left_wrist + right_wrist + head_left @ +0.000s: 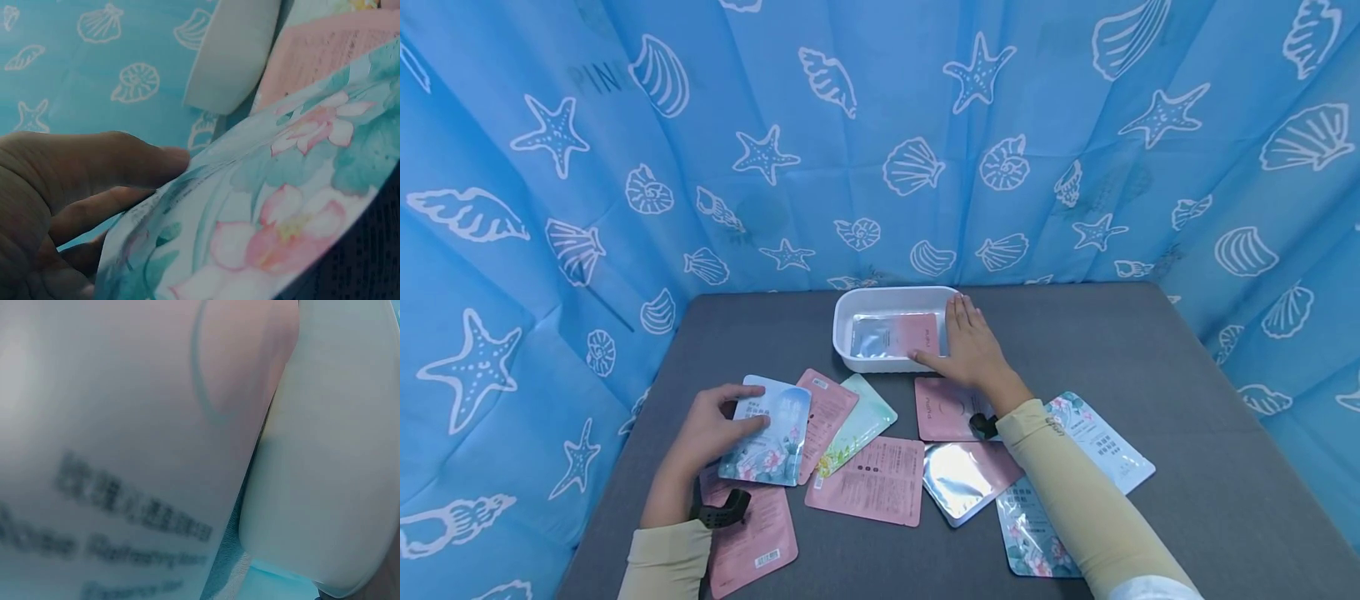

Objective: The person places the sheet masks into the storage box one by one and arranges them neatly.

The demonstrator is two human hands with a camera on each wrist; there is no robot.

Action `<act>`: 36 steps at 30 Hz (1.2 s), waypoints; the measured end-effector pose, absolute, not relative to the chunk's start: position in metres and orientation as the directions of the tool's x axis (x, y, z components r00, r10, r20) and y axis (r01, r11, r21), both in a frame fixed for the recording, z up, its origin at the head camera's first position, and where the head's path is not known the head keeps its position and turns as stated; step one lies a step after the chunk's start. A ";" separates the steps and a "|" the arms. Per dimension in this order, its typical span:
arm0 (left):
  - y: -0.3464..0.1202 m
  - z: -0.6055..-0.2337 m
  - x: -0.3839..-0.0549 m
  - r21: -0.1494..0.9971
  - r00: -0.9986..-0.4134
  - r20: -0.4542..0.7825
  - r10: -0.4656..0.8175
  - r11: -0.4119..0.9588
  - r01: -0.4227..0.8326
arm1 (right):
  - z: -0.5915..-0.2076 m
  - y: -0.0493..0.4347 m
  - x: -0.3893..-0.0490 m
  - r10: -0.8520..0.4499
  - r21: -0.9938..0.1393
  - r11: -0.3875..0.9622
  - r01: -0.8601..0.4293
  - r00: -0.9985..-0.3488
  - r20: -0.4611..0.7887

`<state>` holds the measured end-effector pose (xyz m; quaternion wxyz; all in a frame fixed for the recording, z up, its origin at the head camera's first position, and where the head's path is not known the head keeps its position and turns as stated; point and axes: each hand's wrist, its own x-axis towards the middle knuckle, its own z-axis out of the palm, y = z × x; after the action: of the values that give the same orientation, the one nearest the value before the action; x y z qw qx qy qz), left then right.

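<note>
My left hand [711, 425] pinches the edge of a blue-white sheet mask packet [782, 442] printed with pink lotus flowers. In the left wrist view, the thumb [144, 162] lies on top of this packet, and fingers show below it. My right hand [973, 346] lies at the right end of a white plastic bin [887, 365], fingers straight over the rim and thumb spread toward the front edge. Inside the bin is a silver-and-pink packet [891, 335]. The right wrist view shows a blurred printed packet [125, 456] close up beside the white bin wall [319, 456], without the hand.
Pink packets [865, 483], a green one [859, 421], a silver-pink one [970, 479] and blue floral ones [1105, 442] lie spread on the grey table [1210, 467], some overlapping. A blue shell-patterned curtain [880, 150] hangs behind and at both sides.
</note>
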<state>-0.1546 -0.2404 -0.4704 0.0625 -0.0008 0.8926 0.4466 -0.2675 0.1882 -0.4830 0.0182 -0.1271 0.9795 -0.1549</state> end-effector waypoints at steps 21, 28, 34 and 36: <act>-0.220 -0.463 -0.155 0.844 -0.984 0.178 0.001 0.514 0.153 | -0.490 0.189 -0.270 -0.251 -0.313 0.920 -0.237 -0.968 -0.004; -0.209 -0.460 -0.161 0.880 -0.962 0.271 -0.021 0.411 0.239 | -0.489 0.190 -0.270 -0.247 -0.314 0.920 -0.236 -0.969 0.006; -0.200 -0.457 -0.165 0.898 -0.953 0.300 -0.047 0.349 0.266 | -0.487 0.189 -0.270 -0.249 -0.319 0.917 -0.238 -0.969 0.008; -0.197 -0.455 -0.167 0.902 -0.948 0.313 -0.056 0.330 0.278 | -0.487 0.189 -0.270 -0.252 -0.313 0.918 -0.242 -0.968 0.008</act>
<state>-0.1668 -0.1967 -0.4551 -0.1455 0.0693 0.8024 0.5747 -0.2699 0.1890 -0.4867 0.0161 -0.1260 0.9792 -0.1579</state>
